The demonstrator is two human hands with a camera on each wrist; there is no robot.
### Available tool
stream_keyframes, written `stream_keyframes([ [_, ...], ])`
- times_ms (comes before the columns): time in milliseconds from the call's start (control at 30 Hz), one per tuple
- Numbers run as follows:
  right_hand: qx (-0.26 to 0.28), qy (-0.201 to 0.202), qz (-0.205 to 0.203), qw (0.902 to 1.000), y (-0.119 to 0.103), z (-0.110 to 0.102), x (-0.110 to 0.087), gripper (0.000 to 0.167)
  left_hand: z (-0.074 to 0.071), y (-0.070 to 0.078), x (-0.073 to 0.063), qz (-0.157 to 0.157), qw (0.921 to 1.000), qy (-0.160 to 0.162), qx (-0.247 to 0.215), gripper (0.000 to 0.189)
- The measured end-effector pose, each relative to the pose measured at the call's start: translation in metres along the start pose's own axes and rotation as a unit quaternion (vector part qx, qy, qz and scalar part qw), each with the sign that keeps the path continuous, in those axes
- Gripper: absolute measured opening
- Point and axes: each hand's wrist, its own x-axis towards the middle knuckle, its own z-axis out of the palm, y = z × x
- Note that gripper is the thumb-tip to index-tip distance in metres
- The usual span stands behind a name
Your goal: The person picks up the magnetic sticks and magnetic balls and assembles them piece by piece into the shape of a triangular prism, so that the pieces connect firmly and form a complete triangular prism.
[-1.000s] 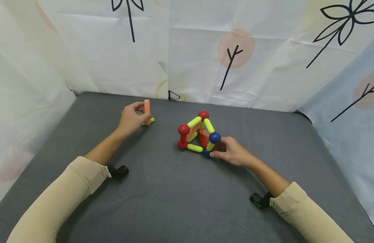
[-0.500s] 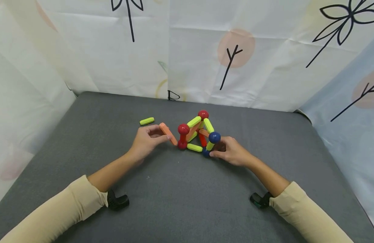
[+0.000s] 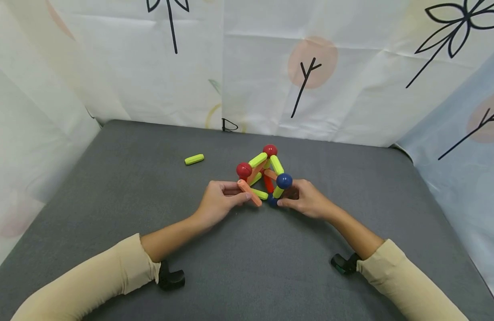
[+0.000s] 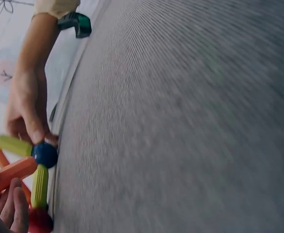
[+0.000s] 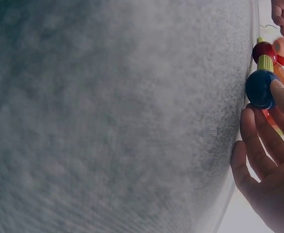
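My left hand (image 3: 216,203) pinches an orange magnetic rod (image 3: 250,193) between thumb and fingers, slanted in front of a small frame of magnetic rods and balls. That frame joins yellow-green, red and orange rods with red balls (image 3: 270,150) and blue balls (image 3: 284,181). At its right corner, my right hand (image 3: 311,200) holds the lower blue ball (image 5: 260,90), thumb against it in the right wrist view. The left wrist view has the orange rod's end (image 4: 30,166) close to that ball; whether they touch I cannot tell. My left hand and rod cover the frame's lower left corner.
A loose yellow-green rod (image 3: 194,159) lies on the grey cloth-covered table (image 3: 238,267), left of the frame. Printed white curtains (image 3: 255,67) hang behind the table and along its sides.
My left hand has carried the orange rod from beside the loose yellow-green rod rightward and nearer, to the front of the frame, tilting it from upright. My right hand has stayed at the blue ball.
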Motion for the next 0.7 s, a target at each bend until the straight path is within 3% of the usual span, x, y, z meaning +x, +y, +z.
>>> stream_keyframes([
  [233,-0.007,0.003,0.001,1.0,0.0,0.001,0.0,0.026,0.021,0.004,0.006,0.011,0.9991,0.011,-0.039,0.029],
  [433,-0.004,0.005,0.004,1.0,-0.001,0.001,0.001,0.023,0.031,0.005,0.009,0.009,0.9974,0.048,-0.054,0.031],
  [567,-0.007,0.007,-0.004,0.9999,0.0,0.002,0.001,0.023,0.034,0.007,0.009,-0.022,0.9964,0.065,-0.05,0.031],
  [700,-0.009,0.009,-0.009,0.9999,0.002,0.002,0.001,0.023,0.036,0.009,0.01,-0.068,0.9936,0.057,-0.07,0.032],
])
